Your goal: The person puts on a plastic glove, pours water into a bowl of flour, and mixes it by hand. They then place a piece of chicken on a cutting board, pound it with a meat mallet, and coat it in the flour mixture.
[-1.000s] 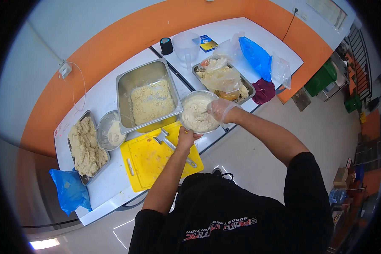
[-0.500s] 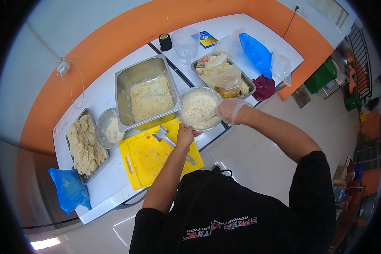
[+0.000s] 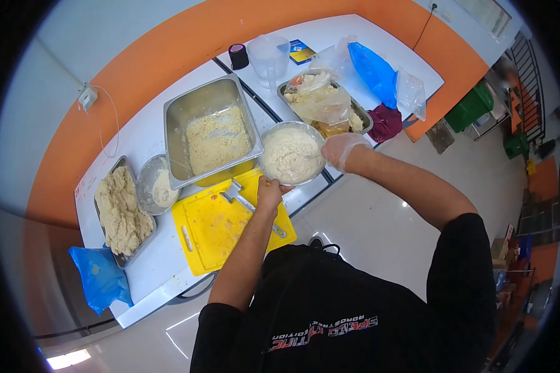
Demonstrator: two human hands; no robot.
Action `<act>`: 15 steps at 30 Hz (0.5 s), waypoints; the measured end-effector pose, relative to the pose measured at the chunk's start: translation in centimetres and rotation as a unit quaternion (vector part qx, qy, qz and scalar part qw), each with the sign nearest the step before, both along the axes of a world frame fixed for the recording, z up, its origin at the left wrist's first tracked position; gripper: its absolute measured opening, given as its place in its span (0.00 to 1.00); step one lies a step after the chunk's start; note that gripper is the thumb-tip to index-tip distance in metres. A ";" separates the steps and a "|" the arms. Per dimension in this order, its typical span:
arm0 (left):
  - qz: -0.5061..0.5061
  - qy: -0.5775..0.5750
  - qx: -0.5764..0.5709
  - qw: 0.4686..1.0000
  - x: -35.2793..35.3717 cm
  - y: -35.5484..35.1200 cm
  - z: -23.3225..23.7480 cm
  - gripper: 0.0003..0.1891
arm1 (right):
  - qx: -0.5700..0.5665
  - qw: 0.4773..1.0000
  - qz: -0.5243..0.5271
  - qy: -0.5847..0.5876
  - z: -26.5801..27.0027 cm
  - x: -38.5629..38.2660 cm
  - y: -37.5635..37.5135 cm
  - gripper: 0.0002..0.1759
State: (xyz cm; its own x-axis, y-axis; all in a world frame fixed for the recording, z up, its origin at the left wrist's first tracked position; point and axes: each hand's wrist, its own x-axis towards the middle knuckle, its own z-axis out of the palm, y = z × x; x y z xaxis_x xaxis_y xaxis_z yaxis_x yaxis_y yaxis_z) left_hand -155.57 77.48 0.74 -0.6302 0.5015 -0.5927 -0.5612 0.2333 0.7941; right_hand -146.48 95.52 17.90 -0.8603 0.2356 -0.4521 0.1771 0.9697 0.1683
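A round metal mixing bowl [image 3: 264, 166] holds thick, pale batter [image 3: 292, 152] with swirl marks on top. My left hand [image 3: 270, 194], bare, grips the bowl at its near left side, thumb and fingers at the rim. At the right rim is my right hand [image 3: 343, 151] in a clear plastic glove, its fingers closed; what they hold is hidden. Left of the bowl stands a deep steel pan [image 3: 171, 140] with pale crumbly coating [image 3: 221, 140] on its bottom. Below it, a metal meat mallet [image 3: 246, 202] lies on a stained yellow cutting board [image 3: 214, 242].
On the left are a tray of pale dough-like mass [image 3: 121, 208], a bowl with white powder [image 3: 148, 186] and a blue bag [image 3: 99, 280]. Beyond the batter stand a bag-covered food tray [image 3: 320, 105], a clear jug [image 3: 269, 59], a blue bag [image 3: 373, 71] and a maroon cloth [image 3: 386, 123].
My right hand has shifted slightly up at the bowl's rim, and the thin metal piece seen by its fingers no longer shows. My left hand keeps its hold. The view has shifted slightly.
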 end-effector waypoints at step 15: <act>-0.049 0.029 0.011 0.998 -0.1 -0.4 -0.4 0.15 | -0.032 0.983 0.159 0.091 -3.8 -3.9 -0.1 0.11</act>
State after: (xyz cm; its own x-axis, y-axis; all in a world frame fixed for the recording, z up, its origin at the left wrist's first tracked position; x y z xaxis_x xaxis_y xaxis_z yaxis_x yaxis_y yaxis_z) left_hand -155.68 77.07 0.35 -0.6097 0.5755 -0.5450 -0.4901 0.2667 0.8299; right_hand -150.42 95.42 14.14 -0.9540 -0.0818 -0.2885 -0.1147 0.9885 0.0989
